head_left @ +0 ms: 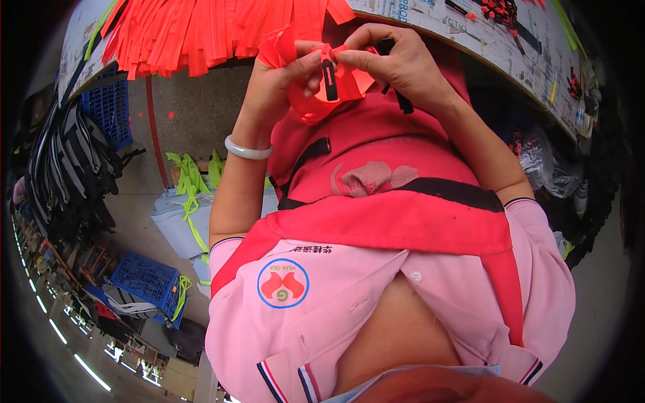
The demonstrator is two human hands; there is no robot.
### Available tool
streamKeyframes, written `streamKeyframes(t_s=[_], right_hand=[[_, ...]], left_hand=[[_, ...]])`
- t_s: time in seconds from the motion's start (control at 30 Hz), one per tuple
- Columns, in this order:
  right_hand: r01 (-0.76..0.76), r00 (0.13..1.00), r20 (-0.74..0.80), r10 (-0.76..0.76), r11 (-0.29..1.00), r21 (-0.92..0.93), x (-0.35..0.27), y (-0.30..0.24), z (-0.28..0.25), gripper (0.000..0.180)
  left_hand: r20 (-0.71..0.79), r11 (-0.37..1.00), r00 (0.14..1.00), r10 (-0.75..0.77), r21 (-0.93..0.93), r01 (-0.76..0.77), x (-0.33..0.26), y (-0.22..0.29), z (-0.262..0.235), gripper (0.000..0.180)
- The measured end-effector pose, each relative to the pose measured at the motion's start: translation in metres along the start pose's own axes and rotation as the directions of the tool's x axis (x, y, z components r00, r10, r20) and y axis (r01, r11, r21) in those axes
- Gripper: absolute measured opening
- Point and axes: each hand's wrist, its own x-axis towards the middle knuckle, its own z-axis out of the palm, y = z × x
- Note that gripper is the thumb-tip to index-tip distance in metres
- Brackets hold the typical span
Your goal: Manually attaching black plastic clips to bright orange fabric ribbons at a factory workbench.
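A bright orange-red fabric strip is looped between my two hands above my red apron. My left hand is closed on it, thumb pressed near a narrow black piece with a pale slot, which hangs at the strip. Close beside it, my right hand pinches the strip between thumb and fingers. Black strap ends hang below the right palm, and I cannot tell whether they join the strip. A heap of similar orange-red strips lies on the table edge, just beyond my left hand.
The worktable spans the far side, with small red and black parts at its right. At left hang black and grey straps near a blue crate. Another blue crate and yellow-green straps are lower left.
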Motion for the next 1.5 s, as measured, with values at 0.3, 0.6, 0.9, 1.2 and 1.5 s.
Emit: streamKeyframes(t_s=[0.3,0.6,0.9,1.2,1.5], right_hand=[[-0.1,0.993,0.061,0.098,0.995,0.016,-0.003,-0.006,-0.002,0.021],[-0.118,0.992,0.066,0.112,0.987,0.111,-0.005,-0.003,0.004,0.019],[-0.126,0.986,0.108,0.127,0.992,-0.017,-0.002,-0.011,0.002,0.018],[-0.121,0.989,0.091,0.118,0.992,0.035,-0.001,-0.004,0.005,0.017],[0.038,0.992,-0.123,-0.028,0.996,0.075,-0.001,0.01,0.015,0.022]], left_hand=[[-0.035,0.991,0.999,-0.005,0.131,0.01,-0.004,0.008,0.001,0.02],[-0.005,0.994,1.0,-0.003,0.11,0.003,-0.004,0.009,0.001,0.017],[0.03,0.996,0.998,-0.057,-0.066,0.059,-0.009,0.004,-0.005,0.017],[0.086,0.998,0.995,-0.058,0.029,0.056,-0.006,0.005,-0.007,0.018],[-0.118,0.995,0.99,0.082,-0.045,-0.087,-0.006,-0.008,0.011,0.019]])
